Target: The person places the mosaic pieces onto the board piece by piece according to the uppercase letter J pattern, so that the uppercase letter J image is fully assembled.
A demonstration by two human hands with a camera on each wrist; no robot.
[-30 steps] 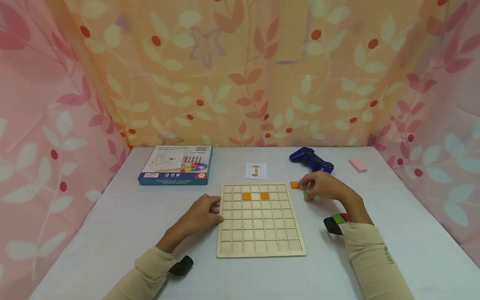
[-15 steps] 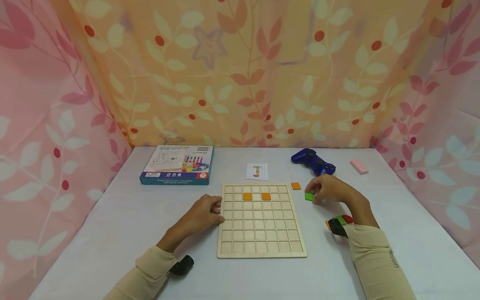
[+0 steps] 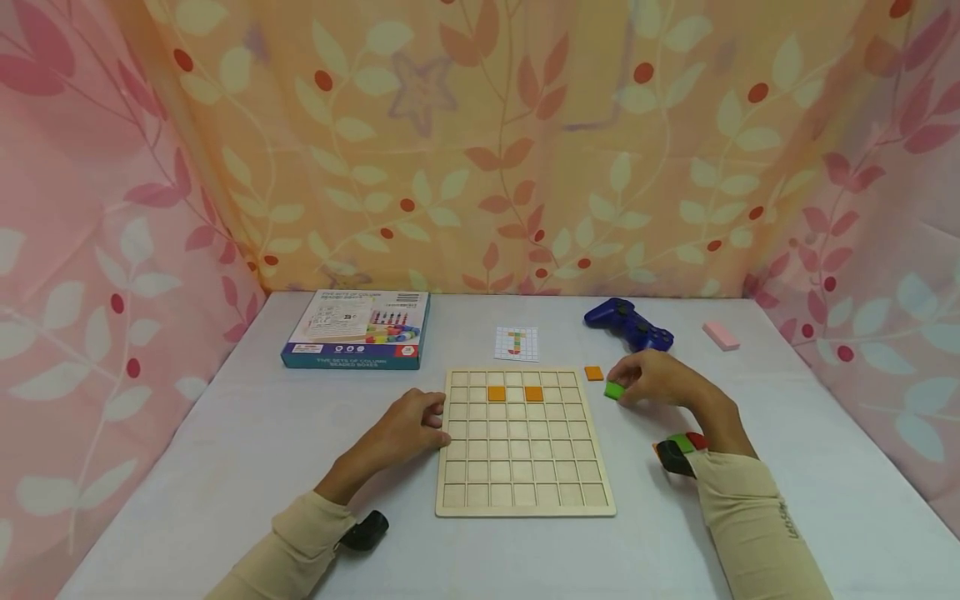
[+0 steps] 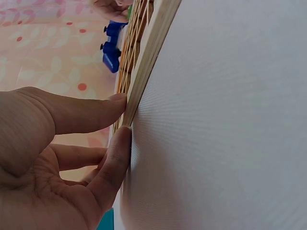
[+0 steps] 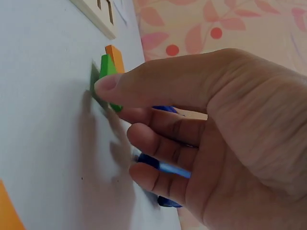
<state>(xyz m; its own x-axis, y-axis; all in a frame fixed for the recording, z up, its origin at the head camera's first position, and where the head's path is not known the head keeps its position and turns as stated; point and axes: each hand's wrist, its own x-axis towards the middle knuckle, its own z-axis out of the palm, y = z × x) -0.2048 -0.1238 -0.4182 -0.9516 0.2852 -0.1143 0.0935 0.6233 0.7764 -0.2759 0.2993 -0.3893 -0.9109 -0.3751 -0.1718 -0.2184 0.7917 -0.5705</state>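
A pale wooden grid board [image 3: 530, 450] lies flat on the table, with two orange square tiles [image 3: 497, 393] in its second row from the back. My left hand [image 3: 405, 427] touches the board's left edge; in the left wrist view the thumb [image 4: 108, 112] and a finger rest along that wooden side. Right of the board, my right hand [image 3: 660, 379] pinches a green square tile [image 3: 613, 390] between thumb and finger, tilted in the right wrist view [image 5: 106, 69]. An orange tile [image 3: 594, 373] lies just beyond it, near the board's corner.
A small card [image 3: 517, 343] with a coloured pattern on a grid lies behind the board. At back left is a flat box [image 3: 352, 329]; at back right, a blue game controller [image 3: 628, 325] and a pink block [image 3: 722, 335]. Green and red pieces [image 3: 681, 442] lie by the right wrist.
The right hand has moved off the orange tile and now pinches the green tile, which has shifted slightly left and tilted. The left hand stays at the board's edge.
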